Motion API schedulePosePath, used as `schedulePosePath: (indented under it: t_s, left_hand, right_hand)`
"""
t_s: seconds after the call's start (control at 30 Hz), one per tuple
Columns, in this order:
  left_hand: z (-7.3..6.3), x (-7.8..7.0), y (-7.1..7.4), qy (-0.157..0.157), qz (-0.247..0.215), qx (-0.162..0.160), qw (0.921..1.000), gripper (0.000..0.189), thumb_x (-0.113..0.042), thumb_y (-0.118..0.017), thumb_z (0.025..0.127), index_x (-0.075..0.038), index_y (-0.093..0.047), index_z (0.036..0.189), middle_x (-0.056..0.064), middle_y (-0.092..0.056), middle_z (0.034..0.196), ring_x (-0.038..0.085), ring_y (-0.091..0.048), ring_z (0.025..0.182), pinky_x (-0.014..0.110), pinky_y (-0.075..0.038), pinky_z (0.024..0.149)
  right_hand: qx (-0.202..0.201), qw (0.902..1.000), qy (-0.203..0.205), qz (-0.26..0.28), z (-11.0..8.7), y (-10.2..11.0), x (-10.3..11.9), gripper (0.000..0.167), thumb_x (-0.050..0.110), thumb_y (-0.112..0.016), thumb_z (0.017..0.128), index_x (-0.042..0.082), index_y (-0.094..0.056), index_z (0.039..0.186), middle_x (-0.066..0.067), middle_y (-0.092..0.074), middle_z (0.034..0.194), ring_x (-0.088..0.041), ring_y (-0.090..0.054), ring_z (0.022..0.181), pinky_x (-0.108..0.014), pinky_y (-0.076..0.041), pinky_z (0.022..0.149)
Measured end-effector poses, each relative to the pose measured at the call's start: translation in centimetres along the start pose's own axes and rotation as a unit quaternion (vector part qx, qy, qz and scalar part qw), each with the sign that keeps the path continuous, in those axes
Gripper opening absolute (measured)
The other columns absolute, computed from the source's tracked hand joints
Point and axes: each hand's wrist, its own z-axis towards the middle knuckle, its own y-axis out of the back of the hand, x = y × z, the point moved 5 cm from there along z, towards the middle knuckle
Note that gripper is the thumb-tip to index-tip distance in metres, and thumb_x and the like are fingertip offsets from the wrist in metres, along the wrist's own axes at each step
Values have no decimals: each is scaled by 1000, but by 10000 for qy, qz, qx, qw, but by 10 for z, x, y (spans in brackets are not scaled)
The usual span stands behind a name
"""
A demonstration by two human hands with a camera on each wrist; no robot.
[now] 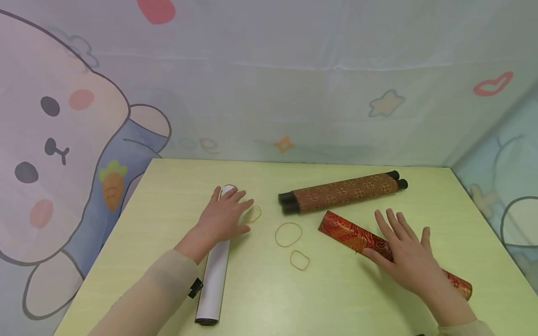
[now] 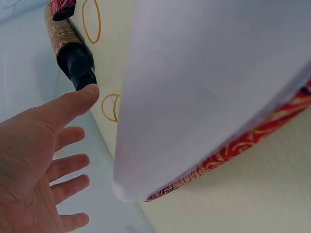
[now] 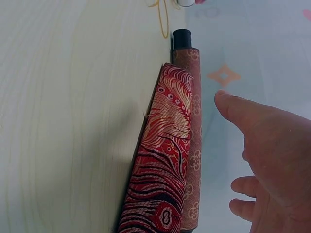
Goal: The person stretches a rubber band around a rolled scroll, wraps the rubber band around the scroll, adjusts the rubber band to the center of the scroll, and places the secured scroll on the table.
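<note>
Your head cam looks fwd & down from above, far enough back to get most of the pale yellow-green wood-grain table [image 1: 260,298] plus the cartoon-print fabric backdrop [image 1: 269,93]. Your L wrist cam is v. close over the long white scroll w/ red-gold patterned edge [image 2: 194,97], pic tilted, backdrop lower L. Your R wrist cam is close to the red-gold swirl-patterned fabric roll [image 3: 163,155], pic turned, backdrop on R. Both wrist views share the brown floral-patterned roll w/ black end knobs [image 3: 194,160] w/ your head view.
</note>
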Motion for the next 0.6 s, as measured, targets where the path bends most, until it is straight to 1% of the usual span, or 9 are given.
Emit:
schedulePosePath:
  t_s: [0.07, 0.17, 0.3, 0.4, 0.6]
  left_hand:
    - [2, -2, 0, -160, 62, -73, 9998, 68, -40, -83, 94, -15, -60, 152, 13, -54, 157, 36, -45, 149, 65, -22, 127]
    - [4, -5, 2, -468, 142, -266, 9985, 60, -33, -87, 91, -12, -66, 144, 12, -64, 144, 34, -55, 139, 60, -33, 123]
    - [7, -10, 2, -812, 139, -445, 9956, 51, -22, -90, 88, -11, -71, 133, 9, -71, 128, 33, -64, 125, 51, -47, 112]
    - [10, -12, 1, -903, 61, -420, 9950, 49, -17, -91, 86, -11, -73, 130, 8, -74, 124, 31, -65, 121, 49, -51, 106]
    - [17, -13, -2, -938, 12, -329, 9951, 45, -11, -92, 83, -10, -75, 125, 8, -76, 118, 30, -68, 114, 47, -55, 98]
  right_hand:
    - [-4, 10000, 20, 11, 0, -1, 1, 97, 60, -63, 103, 22, -9, 174, -25, -16, 175, -50, -15, 161, -90, 0, 111]
    - [-16, 10000, 62, 16, 0, -2, 4, 96, 59, -63, 103, 22, -10, 174, -25, -17, 175, -50, -17, 160, -90, -1, 111]
    - [-2, 10000, 96, -1, 2, -3, 7, 95, 60, -62, 103, 23, -11, 174, -24, -19, 175, -50, -19, 160, -89, -3, 112]
    - [20, 9999, 106, -12, 2, -4, 8, 95, 60, -63, 103, 22, -12, 174, -23, -19, 175, -50, -20, 160, -89, -3, 113]
    - [11, 9999, 151, -10, 2, -5, 11, 95, 58, -65, 102, 16, -19, 173, -22, -21, 175, -49, -21, 160, -88, -3, 114]
